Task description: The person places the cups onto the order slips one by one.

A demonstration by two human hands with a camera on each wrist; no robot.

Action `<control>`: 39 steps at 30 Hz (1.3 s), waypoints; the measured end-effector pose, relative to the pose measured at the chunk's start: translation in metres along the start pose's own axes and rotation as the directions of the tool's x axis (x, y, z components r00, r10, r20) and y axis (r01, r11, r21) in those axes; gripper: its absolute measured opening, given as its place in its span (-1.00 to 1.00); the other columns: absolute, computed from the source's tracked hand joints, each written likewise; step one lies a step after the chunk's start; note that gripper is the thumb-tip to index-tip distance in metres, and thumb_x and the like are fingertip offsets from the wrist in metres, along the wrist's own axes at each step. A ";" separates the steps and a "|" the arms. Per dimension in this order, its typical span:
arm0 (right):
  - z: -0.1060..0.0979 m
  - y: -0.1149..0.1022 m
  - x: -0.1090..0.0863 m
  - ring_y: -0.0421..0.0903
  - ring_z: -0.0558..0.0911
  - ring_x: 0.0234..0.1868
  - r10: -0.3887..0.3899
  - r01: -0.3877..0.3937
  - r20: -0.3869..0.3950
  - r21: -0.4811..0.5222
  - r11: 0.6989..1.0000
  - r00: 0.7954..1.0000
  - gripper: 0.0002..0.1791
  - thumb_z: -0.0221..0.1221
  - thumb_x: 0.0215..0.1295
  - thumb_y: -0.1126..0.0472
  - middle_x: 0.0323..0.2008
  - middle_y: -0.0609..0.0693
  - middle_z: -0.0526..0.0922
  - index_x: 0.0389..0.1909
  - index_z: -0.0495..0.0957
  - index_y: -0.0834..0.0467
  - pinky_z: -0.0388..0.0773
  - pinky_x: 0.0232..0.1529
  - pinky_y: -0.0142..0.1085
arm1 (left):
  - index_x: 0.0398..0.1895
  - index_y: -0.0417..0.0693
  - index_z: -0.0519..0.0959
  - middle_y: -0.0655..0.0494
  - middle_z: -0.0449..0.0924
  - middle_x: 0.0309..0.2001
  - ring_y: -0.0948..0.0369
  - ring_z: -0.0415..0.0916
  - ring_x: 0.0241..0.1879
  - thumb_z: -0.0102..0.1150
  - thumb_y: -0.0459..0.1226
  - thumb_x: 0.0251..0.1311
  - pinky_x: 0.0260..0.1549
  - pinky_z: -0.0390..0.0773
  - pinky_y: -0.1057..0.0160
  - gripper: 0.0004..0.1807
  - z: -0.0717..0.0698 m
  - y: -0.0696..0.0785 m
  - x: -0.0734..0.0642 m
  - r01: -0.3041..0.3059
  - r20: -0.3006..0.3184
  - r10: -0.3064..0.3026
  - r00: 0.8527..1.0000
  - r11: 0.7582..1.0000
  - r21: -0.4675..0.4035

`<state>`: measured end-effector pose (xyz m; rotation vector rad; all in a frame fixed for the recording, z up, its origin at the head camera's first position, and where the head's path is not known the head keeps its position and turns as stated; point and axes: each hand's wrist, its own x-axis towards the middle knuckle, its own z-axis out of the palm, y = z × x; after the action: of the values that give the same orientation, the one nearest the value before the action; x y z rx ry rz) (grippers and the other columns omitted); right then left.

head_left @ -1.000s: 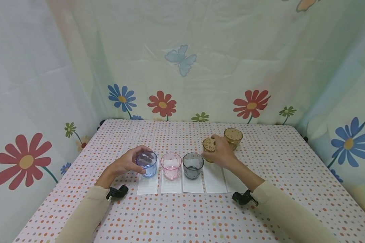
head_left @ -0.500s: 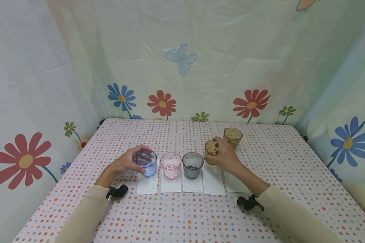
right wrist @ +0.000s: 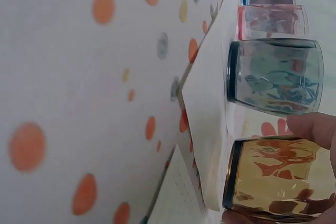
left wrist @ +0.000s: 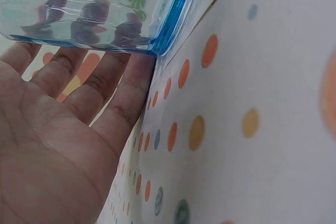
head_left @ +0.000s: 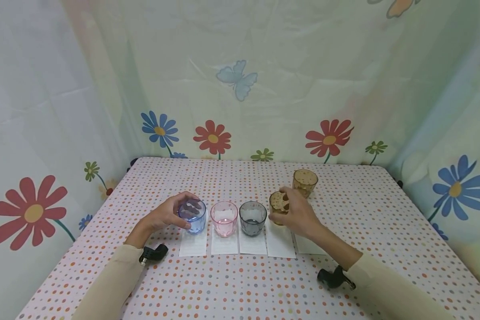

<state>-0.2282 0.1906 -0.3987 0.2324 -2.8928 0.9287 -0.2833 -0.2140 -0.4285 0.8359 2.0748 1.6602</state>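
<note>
My left hand (head_left: 169,215) grips a clear blue glass (head_left: 198,222), thumb on the near side and fingers behind it. In the left wrist view those fingertips show through the blue glass (left wrist: 89,22). On the right, my right hand (head_left: 301,217) holds an amber glass (head_left: 278,201) between thumb and fingers, at the far end of a white paper slip (head_left: 281,244). The right wrist view shows this amber glass (right wrist: 275,171) upright beside the grey glass (right wrist: 275,77). Between the hands stand a pink glass (head_left: 224,222) and the grey one.
A second amber glass (head_left: 305,181) stands behind my right hand. Several white slips lie in a row, one partly under my right forearm, the leftmost slip (head_left: 193,246) in front of the blue glass. A dotted cloth (head_left: 224,289) covers the table; a flowered curtain (head_left: 284,89) surrounds it.
My right hand has drawn the held amber glass toward me and slightly right, away from the second amber glass, beside the grey one. The left hand stays on the blue glass.
</note>
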 end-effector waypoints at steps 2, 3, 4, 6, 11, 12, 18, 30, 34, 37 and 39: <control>0.001 0.000 -0.002 0.24 0.54 0.16 -0.004 0.004 0.011 0.009 1.000 1.000 -0.09 0.43 0.17 0.01 0.29 0.29 0.41 0.44 0.23 0.25 0.53 0.06 0.14 | 0.32 -0.24 0.36 -0.28 0.45 0.23 -0.13 0.43 0.21 0.55 -0.38 -0.16 0.15 0.53 0.19 -0.13 0.000 -0.002 0.000 -0.001 -0.001 0.001 1.000 1.000 0.007; 0.001 0.000 -0.004 0.23 0.54 0.14 -0.004 0.004 0.017 0.013 1.000 1.000 -0.09 0.43 0.16 0.01 0.27 0.29 0.43 0.44 0.24 0.25 0.54 0.04 0.13 | 0.32 -0.24 0.36 -0.28 0.45 0.24 -0.13 0.43 0.22 0.55 -0.38 -0.16 0.15 0.53 0.19 -0.13 0.000 -0.002 0.000 0.000 -0.002 0.000 1.000 1.000 0.011; 0.002 0.000 -0.005 0.23 0.54 0.14 -0.004 0.003 0.020 0.015 1.000 1.000 -0.09 0.43 0.16 0.01 0.25 0.28 0.43 0.44 0.24 0.25 0.54 0.04 0.12 | 0.32 -0.24 0.36 -0.28 0.45 0.23 -0.13 0.43 0.22 0.54 -0.38 -0.16 0.15 0.53 0.18 -0.13 0.000 -0.003 0.000 0.000 -0.001 0.000 1.000 1.000 0.013; 0.002 0.000 -0.007 0.22 0.55 0.12 -0.005 0.004 0.022 0.023 1.000 1.000 -0.10 0.44 0.15 0.01 0.21 0.28 0.46 0.43 0.26 0.25 0.54 0.03 0.11 | 0.32 -0.23 0.37 -0.27 0.45 0.23 -0.14 0.43 0.22 0.54 -0.38 -0.16 0.16 0.53 0.17 -0.13 0.000 -0.003 0.000 0.000 -0.005 0.000 1.000 1.000 0.017; 0.003 0.000 -0.011 0.17 0.58 0.03 -0.019 0.019 0.014 0.040 0.999 1.000 -0.13 0.46 0.10 0.02 0.12 0.23 0.51 0.38 0.31 0.23 0.57 -0.04 0.04 | 0.32 -0.23 0.37 -0.27 0.45 0.24 -0.17 0.42 0.23 0.55 -0.38 -0.18 0.17 0.52 0.14 -0.12 0.001 -0.001 0.000 0.001 -0.011 -0.001 1.000 1.000 0.018; 0.003 0.000 -0.012 0.16 0.59 0.01 -0.023 0.023 0.018 0.045 0.999 1.000 -0.14 0.47 0.09 0.03 0.10 0.22 0.51 0.37 0.32 0.22 0.58 -0.06 0.02 | 0.32 -0.23 0.37 -0.27 0.45 0.24 -0.18 0.42 0.23 0.55 -0.38 -0.17 0.17 0.52 0.14 -0.12 0.000 -0.001 0.000 0.001 -0.011 -0.001 1.000 1.000 0.019; 0.005 0.002 -0.016 0.08 0.60 -0.03 -0.030 0.028 0.036 0.057 0.998 0.999 -0.16 0.48 0.07 0.02 0.08 0.16 0.54 0.34 0.34 0.20 0.58 -0.10 -0.05 | 0.32 -0.22 0.36 -0.26 0.45 0.24 -0.15 0.42 0.23 0.55 -0.38 -0.18 0.18 0.52 0.15 -0.11 0.000 -0.001 -0.001 0.003 -0.015 -0.002 1.000 1.000 0.028; 0.005 0.004 -0.022 0.02 0.61 -0.06 0.000 -0.007 0.062 0.111 0.994 0.998 -0.10 0.56 -0.07 0.01 0.05 0.12 0.57 0.31 0.39 0.15 0.58 -0.16 -0.12 | 0.33 -0.24 0.36 -0.29 0.44 0.25 -0.16 0.43 0.23 0.54 -0.41 -0.18 0.14 0.55 0.19 -0.12 0.001 0.001 -0.001 -0.004 -0.005 0.004 1.000 1.000 -0.001; 0.005 0.005 -0.024 0.03 0.60 -0.06 -0.015 0.008 0.059 0.110 0.994 0.998 -0.06 0.57 -0.10 0.00 0.06 0.13 0.56 0.33 0.38 0.16 0.58 -0.14 -0.12 | 0.33 -0.24 0.36 -0.29 0.44 0.25 -0.17 0.42 0.23 0.54 -0.42 -0.18 0.14 0.55 0.20 -0.11 0.001 0.001 0.000 -0.002 -0.005 0.002 1.000 1.000 0.001; 0.005 0.006 -0.024 0.04 0.59 -0.03 -0.030 0.023 0.063 0.111 0.994 0.998 -0.06 0.56 -0.08 0.01 0.07 0.14 0.55 0.34 0.36 0.18 0.58 -0.11 -0.10 | 0.33 -0.23 0.36 -0.27 0.45 0.25 -0.14 0.43 0.23 0.54 -0.41 -0.18 0.15 0.54 0.19 -0.11 0.001 0.000 0.000 -0.002 -0.010 0.002 1.000 1.000 0.015; 0.006 0.006 -0.023 0.04 0.59 -0.03 -0.040 0.032 0.067 0.110 0.993 0.997 -0.07 0.55 -0.07 0.01 0.07 0.14 0.54 0.33 0.36 0.19 0.58 -0.10 -0.09 | 0.33 -0.23 0.36 -0.26 0.45 0.25 -0.13 0.43 0.23 0.54 -0.41 -0.19 0.16 0.53 0.18 -0.11 0.001 0.000 -0.001 -0.003 -0.014 0.003 1.000 1.000 0.021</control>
<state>-0.2066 0.1949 -0.4104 0.3300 -2.8925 1.0952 -0.2825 -0.2139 -0.4285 0.8363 2.1053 1.6530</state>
